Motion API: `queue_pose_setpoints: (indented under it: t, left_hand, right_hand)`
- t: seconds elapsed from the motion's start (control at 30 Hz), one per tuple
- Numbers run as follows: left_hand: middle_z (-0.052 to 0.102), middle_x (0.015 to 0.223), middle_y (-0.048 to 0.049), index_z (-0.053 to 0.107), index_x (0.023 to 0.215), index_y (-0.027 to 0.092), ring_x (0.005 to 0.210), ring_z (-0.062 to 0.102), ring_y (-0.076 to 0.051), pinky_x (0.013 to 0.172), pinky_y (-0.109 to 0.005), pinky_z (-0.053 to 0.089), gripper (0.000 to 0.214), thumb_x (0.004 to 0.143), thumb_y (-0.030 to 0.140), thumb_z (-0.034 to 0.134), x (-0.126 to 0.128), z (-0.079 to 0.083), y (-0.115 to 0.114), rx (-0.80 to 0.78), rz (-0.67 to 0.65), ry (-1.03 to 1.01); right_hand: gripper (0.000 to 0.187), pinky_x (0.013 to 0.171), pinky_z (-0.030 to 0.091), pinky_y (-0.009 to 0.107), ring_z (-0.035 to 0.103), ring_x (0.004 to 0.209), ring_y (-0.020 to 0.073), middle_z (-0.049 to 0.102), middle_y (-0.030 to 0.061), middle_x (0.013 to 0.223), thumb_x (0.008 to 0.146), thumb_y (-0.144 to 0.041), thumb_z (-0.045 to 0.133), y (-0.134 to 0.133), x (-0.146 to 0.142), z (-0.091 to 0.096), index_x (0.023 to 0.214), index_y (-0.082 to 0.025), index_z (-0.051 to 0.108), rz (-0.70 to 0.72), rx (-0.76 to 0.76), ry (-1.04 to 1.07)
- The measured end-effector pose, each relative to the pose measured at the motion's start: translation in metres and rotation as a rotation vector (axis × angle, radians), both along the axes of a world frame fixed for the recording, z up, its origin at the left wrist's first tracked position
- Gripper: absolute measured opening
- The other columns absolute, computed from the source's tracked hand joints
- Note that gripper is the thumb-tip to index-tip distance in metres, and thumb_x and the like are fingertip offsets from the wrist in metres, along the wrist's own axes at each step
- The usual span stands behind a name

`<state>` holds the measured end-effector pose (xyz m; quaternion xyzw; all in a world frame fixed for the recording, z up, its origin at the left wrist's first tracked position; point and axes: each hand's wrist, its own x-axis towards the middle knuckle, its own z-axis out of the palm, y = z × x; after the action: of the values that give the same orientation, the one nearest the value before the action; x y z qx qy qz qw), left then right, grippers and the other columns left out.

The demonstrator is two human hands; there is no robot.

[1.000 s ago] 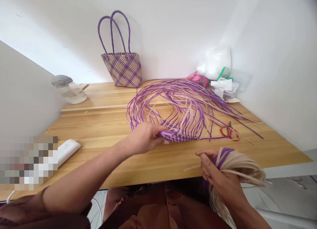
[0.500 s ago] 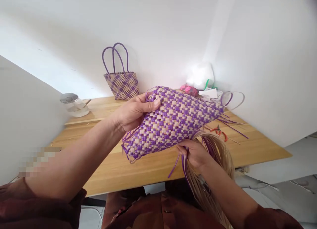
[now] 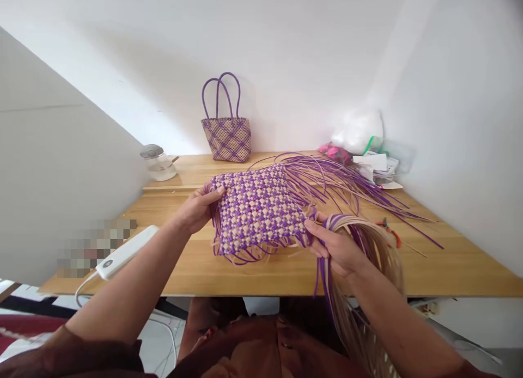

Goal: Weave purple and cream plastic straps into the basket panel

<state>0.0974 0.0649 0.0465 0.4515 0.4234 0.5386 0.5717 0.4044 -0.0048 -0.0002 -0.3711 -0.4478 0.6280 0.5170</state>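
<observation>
A purple and beige woven panel is held up over the table between my two hands. My left hand grips its left edge, thumb on the front face and fingers behind. At its lower right corner, my right hand pinches the edge with thumb and fingers. A bundle of long beige and purple strips loops over the right hand and hangs down in front of the table. More loose strips fan out behind the panel to the right. Short purple loops show along its lower edge.
A finished woven bag with purple handles stands at the back wall. A lidded jar is at the back left, a white power strip at the left. Orange-handled pliers, papers and a pink bundle lie to the right.
The woven panel has turned from a slanted pose to a flatter, squarer one and come lower. My right hand has moved from its underside to its right corner. The view has shifted.
</observation>
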Motion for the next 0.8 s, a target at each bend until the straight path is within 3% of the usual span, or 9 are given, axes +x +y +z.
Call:
queue_pose_setpoints:
  t: [0.07,0.13,0.33,0.4,0.5,0.57,0.63,0.7,0.8]
  left_hand:
    - [0.069,0.069,-0.0042,0.072,0.089,0.016,0.054,0.061,-0.016,0.049,-0.026,0.052,0.045,0.058,0.045,0.087,-0.016,-0.005,-0.006,-0.147,-0.124,0.038]
    - [0.072,0.077,-0.0063,0.073,0.093,0.016,0.061,0.065,-0.017,0.056,-0.027,0.055,0.047,0.058,0.043,0.088,-0.026,-0.009,-0.01,-0.172,-0.119,0.109]
    - [0.069,0.069,-0.0009,0.074,0.086,0.015,0.056,0.059,-0.013,0.049,-0.021,0.046,0.038,0.061,0.041,0.086,-0.031,-0.026,-0.009,0.187,0.433,0.423]
    - [0.07,0.071,-0.0005,0.074,0.088,0.015,0.057,0.059,-0.013,0.051,-0.021,0.047,0.038,0.062,0.041,0.085,-0.036,-0.038,-0.007,0.205,0.457,0.32]
    - [0.071,0.076,-0.0015,0.072,0.087,0.015,0.063,0.063,-0.013,0.06,-0.022,0.053,0.039,0.056,0.033,0.088,-0.046,-0.057,-0.001,0.077,0.422,-0.022]
    - [0.071,0.077,-0.0012,0.07,0.085,0.016,0.066,0.065,-0.013,0.065,-0.024,0.056,0.036,0.056,0.025,0.088,-0.052,-0.064,0.004,0.015,0.444,-0.222]
    - [0.071,0.076,-0.0004,0.068,0.084,0.017,0.066,0.065,-0.013,0.068,-0.025,0.058,0.027,0.062,0.019,0.084,-0.057,-0.064,0.01,0.013,0.508,-0.349]
    - [0.071,0.08,-0.0001,0.066,0.085,0.018,0.069,0.066,-0.013,0.076,-0.028,0.059,0.019,0.071,0.015,0.078,-0.06,-0.058,0.017,0.025,0.567,-0.442]
    - [0.071,0.084,-0.0011,0.065,0.089,0.019,0.076,0.068,-0.014,0.088,-0.035,0.058,0.012,0.08,0.013,0.07,-0.063,-0.049,0.026,0.017,0.602,-0.529]
  right_hand:
    - [0.033,0.036,0.016,0.017,0.03,0.033,0.0007,0.06,-0.0039,0.059,0.077,-0.04,0.075,0.007,-0.001,-0.002,0.086,-0.019,0.052,0.014,-0.004,-0.118]
    - [0.035,0.035,0.016,0.017,0.03,0.032,0.0016,0.058,-0.0036,0.055,0.074,-0.041,0.076,0.014,-0.004,-0.008,0.083,-0.018,0.051,0.029,-0.043,-0.229]
    - [0.036,0.033,0.02,0.017,0.029,0.032,0.0029,0.054,-0.0063,0.051,0.073,-0.044,0.074,0.038,-0.029,-0.016,0.082,-0.02,0.049,-0.052,0.011,-0.325]
    - [0.037,0.034,0.021,0.017,0.031,0.032,0.0033,0.056,-0.0056,0.052,0.074,-0.045,0.075,0.046,-0.038,-0.013,0.083,-0.02,0.05,-0.02,0.021,-0.33]
    - [0.035,0.035,0.022,0.017,0.032,0.033,0.0036,0.054,-0.0052,0.052,0.074,-0.045,0.073,0.059,-0.047,-0.007,0.081,-0.019,0.051,0.161,-0.073,-0.297]
    - [0.029,0.037,0.024,0.018,0.029,0.033,0.0037,0.049,-0.0071,0.049,0.075,-0.04,0.07,0.068,-0.049,-0.003,0.09,-0.019,0.057,0.268,-0.09,-0.234]
    - [0.036,0.039,0.026,0.02,0.027,0.033,0.0044,0.049,-0.0067,0.051,0.073,-0.034,0.064,0.079,-0.051,-0.002,0.106,-0.018,0.061,0.311,-0.051,-0.219]
    - [0.045,0.04,0.028,0.022,0.031,0.034,0.0066,0.051,-0.0047,0.052,0.07,-0.03,0.057,0.092,-0.056,-0.005,0.113,-0.016,0.062,0.294,-0.007,-0.376]
    - [0.045,0.042,0.034,0.025,0.041,0.038,0.0119,0.052,-0.0017,0.05,0.068,-0.028,0.051,0.114,-0.073,-0.013,0.109,-0.014,0.065,0.23,0.071,-0.719]
